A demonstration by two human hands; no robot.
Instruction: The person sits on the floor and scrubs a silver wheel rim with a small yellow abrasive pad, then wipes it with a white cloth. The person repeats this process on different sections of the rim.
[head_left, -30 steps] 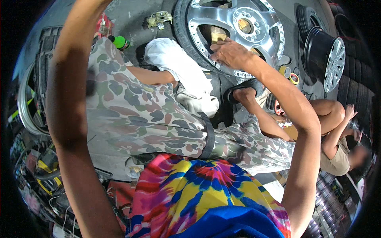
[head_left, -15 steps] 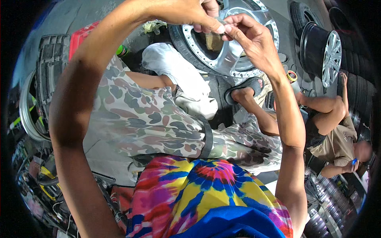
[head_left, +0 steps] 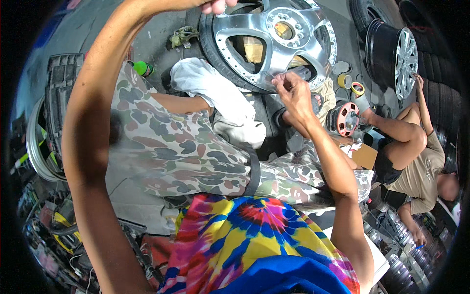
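Observation:
A polished silver wheel rim (head_left: 274,49) with a black tyre (head_left: 208,44) lies in front of me at the top of the view. Over its near edge, my right hand (head_left: 295,95) is closed, thumb and fingertips pinching a thin, clear strip of film (head_left: 267,78). My left hand (head_left: 216,6) is at the top edge, over the rim's left side, and mostly cut off. Its visible fingertips are curled together, with a small shiny bit by them that I cannot make out. Through the spokes shows brown cardboard (head_left: 253,49).
Tape rolls (head_left: 344,81) and an orange-rimmed round device (head_left: 347,119) are right of the wheel. Another rim (head_left: 406,63) stands beyond. A person (head_left: 416,161) sits at the right. A green-capped bottle (head_left: 142,68) and crumpled wrapping (head_left: 183,36) lie left. White cloth (head_left: 196,81) covers my foot.
My hands, together over the wheel before, have moved apart: the left went left and up, the right came down toward me. The clear strip now shows at my right fingertips. The seated person's arm dropped.

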